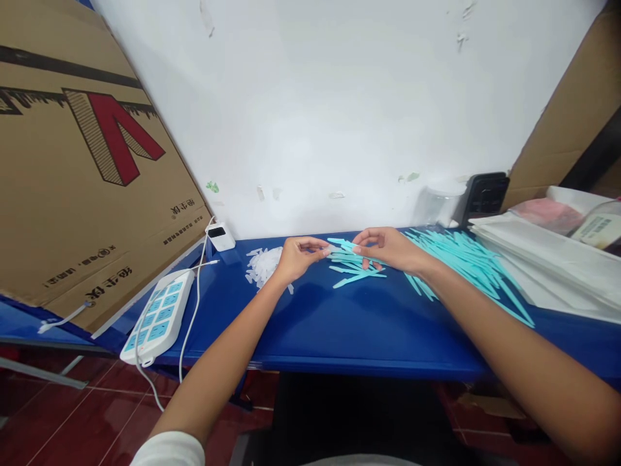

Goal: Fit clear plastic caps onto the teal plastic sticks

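My left hand (299,256) and my right hand (388,248) meet over the blue table (349,330), both pinching one turquoise plastic stick (341,244); the left fingertips seem to hold a small clear piece at its end. Under the hands lies a small group of turquoise sticks (356,270). A large heap of the same sticks (460,259) spreads to the right of my right hand. A pile of small clear plastic pieces (264,264) sits just left of my left hand.
A white and blue power strip (160,315) with its cable lies at the table's left edge, next to a white adapter (220,235). A big cardboard box (82,162) leans at left. Clear bags (548,259), a clear jar (439,206) and a black device (485,194) stand at right.
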`<state>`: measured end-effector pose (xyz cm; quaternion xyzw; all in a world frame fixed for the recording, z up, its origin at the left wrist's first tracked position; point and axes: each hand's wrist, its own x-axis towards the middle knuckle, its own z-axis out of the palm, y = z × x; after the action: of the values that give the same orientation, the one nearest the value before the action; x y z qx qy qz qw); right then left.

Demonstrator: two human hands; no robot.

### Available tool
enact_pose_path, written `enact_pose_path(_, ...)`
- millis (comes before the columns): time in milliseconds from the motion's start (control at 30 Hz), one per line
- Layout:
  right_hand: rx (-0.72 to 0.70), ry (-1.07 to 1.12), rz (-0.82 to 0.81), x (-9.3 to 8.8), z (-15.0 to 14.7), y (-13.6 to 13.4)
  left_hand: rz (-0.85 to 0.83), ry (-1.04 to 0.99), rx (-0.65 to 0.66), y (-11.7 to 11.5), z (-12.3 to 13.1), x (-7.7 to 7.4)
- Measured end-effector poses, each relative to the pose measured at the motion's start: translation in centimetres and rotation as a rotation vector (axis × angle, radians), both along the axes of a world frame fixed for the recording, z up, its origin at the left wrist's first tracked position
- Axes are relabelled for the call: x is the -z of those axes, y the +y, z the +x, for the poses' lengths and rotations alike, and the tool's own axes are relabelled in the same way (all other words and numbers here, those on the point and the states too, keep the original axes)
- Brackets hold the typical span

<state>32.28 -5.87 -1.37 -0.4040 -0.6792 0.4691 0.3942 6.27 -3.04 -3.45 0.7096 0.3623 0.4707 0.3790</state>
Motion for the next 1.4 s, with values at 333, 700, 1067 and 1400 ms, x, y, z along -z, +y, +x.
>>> enact_pose_path(333,-0.021,-0.008,0.031,0.3,-0.1,0.1,-0.097,-0.082,0.062,-0.4,0.7,0.6)
enact_pose_path(700,0.034,-0.033,0.083,0.0,-0.2,0.0,-0.233,-0.178,0.047,-0.2,0.8,1.0)
enact_pose_path(1067,0.031,-0.100,0.113,-0.5,-0.5,-0.7,-0.301,-0.189,0.053,-0.6,1.1,0.7)
enact_pose_path(1400,0.058,-0.116,0.129,-0.8,-0.2,-0.7,-0.298,-0.184,0.048,-0.5,0.9,0.7)
